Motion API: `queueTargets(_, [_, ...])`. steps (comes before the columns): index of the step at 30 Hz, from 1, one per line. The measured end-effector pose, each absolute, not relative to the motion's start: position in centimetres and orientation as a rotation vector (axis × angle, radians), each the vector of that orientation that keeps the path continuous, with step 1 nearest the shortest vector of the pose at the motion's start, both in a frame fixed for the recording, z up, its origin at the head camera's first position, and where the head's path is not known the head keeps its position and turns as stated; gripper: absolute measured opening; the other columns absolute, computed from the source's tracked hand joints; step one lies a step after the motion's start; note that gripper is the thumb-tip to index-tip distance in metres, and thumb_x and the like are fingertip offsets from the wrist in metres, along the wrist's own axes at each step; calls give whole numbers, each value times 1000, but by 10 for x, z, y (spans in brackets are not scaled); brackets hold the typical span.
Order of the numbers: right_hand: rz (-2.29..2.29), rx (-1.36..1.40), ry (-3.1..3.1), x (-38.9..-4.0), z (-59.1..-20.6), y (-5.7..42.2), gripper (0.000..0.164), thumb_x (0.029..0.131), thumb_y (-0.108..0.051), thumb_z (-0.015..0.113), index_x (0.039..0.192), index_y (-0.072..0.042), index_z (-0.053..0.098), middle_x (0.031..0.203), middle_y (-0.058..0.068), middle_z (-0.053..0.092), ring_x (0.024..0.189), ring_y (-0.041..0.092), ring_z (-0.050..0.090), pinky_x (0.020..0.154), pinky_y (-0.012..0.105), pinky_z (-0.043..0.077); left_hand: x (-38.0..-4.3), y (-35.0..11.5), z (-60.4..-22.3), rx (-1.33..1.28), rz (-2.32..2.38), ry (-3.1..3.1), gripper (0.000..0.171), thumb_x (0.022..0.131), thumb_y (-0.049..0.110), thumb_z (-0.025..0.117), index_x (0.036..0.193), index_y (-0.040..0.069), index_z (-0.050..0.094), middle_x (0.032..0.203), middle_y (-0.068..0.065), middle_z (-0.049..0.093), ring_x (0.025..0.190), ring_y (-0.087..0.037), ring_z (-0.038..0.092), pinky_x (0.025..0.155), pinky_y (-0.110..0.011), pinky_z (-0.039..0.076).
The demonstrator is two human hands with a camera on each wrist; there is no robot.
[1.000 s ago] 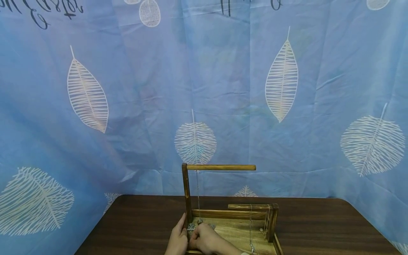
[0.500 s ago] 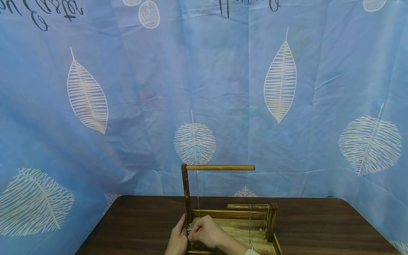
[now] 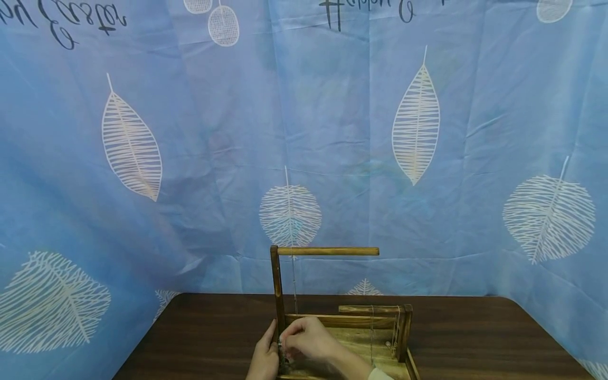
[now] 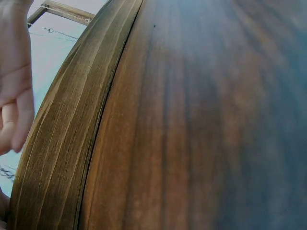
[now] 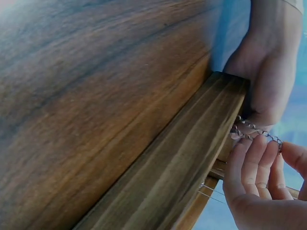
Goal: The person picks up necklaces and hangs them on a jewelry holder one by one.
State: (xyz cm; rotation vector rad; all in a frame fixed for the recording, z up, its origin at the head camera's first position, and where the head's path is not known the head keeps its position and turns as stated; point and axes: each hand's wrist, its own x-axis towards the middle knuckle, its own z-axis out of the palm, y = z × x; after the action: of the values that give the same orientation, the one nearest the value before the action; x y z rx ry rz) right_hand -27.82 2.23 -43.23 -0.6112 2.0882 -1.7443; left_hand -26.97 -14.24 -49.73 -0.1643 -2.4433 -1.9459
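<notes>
From where I watch, the head camera shows a shallow wooden tray [image 3: 339, 320] on a dark wooden table [image 3: 214, 327], in front of a blue cloth [image 3: 332, 132] printed with pale leaves. A tall post [image 3: 277, 295] stands at the tray's far left, its arm [image 3: 328, 252] reaching right, and a thin strand [image 3: 294, 285] hangs from it. On the right, a shorter post [image 3: 406, 332] carries an arm [image 3: 368, 309] reaching left, with more fine strands [image 3: 372, 332] hanging down.

The left hand [image 3: 265, 359] lies against the tray's left side, near the base of the tall post, fingers pointing up; I cannot tell how firmly it grips. Just right of it, over the left part of the tray, the right hand [image 3: 309, 338] bends inward, its thumb and fingers drawn together.

That view hides most of what it holds; my right wrist camera shows it: a silver-coloured chain [image 5: 259, 130], pinched between thumb and fingertip, the other fingers loosely bent. The chain runs in a loop toward the tray's edge beside the left hand, where its end is hard to follow.

My left wrist camera is filled mostly by the tray's outer wall [image 4: 72, 115] and the blurred tabletop.
</notes>
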Motion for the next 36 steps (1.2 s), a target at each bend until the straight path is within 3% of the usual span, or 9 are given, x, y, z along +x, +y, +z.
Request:
queueTargets(7, [-1798, -623, 2068, -277, -416, 21, 17, 91, 3, 61, 100, 12, 72, 75, 3, 69, 66, 11, 67, 68, 36, 62, -271, -141, -497, -164, -1915, -2447, 57, 97, -9, 31, 151, -20, 14, 148, -50, 16, 54, -24, 45, 76, -45, 50])
queueTargets(9, [-1816, -604, 2057, -276, -411, 20, 17, 92, 2, 60, 102, 11, 72, 76, 3, 69, 67, 12, 67, 69, 37, 62, -271, -141, -497, -173, -1911, -2448, 56, 98, -10, 31, 151, -20, 13, 148, -50, 16, 82, -44, 59, 93, -57, 46])
queueTargets(14, [-1861, -578, 2020, -275, -397, 18, 18, 95, -3, 60, 104, 7, 72, 81, 4, 70, 70, 12, 68, 73, 38, 61, -271, -140, -497, -184, -1902, -2431, 57, 97, -11, 31, 151, -20, 14, 149, -48, 18, 132, -63, 28, 105, -70, 31])
queueTargets(16, [-1879, -574, 1997, -275, -392, 19, 18, 95, -4, 60, 105, 5, 72, 82, 5, 70, 70, 13, 68, 73, 36, 61, -271, -140, -497, -183, -1894, -2434, 57, 97, -11, 31, 151, -20, 15, 149, -48, 18, 133, -63, 28, 105, -71, 30])
queueTargets(19, [-1889, -565, 1984, -275, -383, 20, 18, 95, -5, 60, 106, 3, 72, 83, 5, 70, 71, 12, 68, 72, 35, 61, -272, -140, -496, -157, -1899, -2455, 57, 97, -10, 31, 151, -20, 15, 150, -47, 17, 105, -53, 56, 102, -66, 36])
queueTargets(23, [-1896, -548, 1991, -277, -373, 22, 20, 96, -6, 59, 109, 1, 72, 84, 4, 70, 73, 12, 68, 76, 37, 61, -273, -140, -496, -150, -1917, -2472, 57, 98, -9, 31, 151, -20, 14, 151, -47, 15, 99, -51, 57, 100, -64, 37])
queueTargets(25, [-1917, -535, 1974, -278, -368, 22, 21, 96, -7, 59, 112, 2, 71, 86, 6, 70, 74, 12, 68, 77, 38, 61, -273, -140, -496, -157, -1911, -2467, 57, 98, -10, 32, 151, -21, 14, 151, -46, 15, 128, -59, 38, 105, -70, 31])
queueTargets(28, [-1966, -501, 1931, -278, -360, 22, 23, 97, -6, 58, 115, 3, 70, 92, 9, 70, 78, 15, 69, 78, 37, 60, -274, -138, -496, -133, -1903, -2465, 57, 98, -11, 33, 151, -20, 15, 152, -45, 15, 138, -62, 17, 107, -73, 24])
queueTargets(36, [-2074, -500, 1901, -280, -340, 21, 25, 100, -8, 57, 119, 6, 67, 96, 11, 69, 79, 17, 69, 79, 39, 60, -274, -136, -498, -53, -1890, -2482, 57, 97, -12, 32, 151, -19, 17, 152, -46, 15, 136, -62, 23, 104, -70, 32])
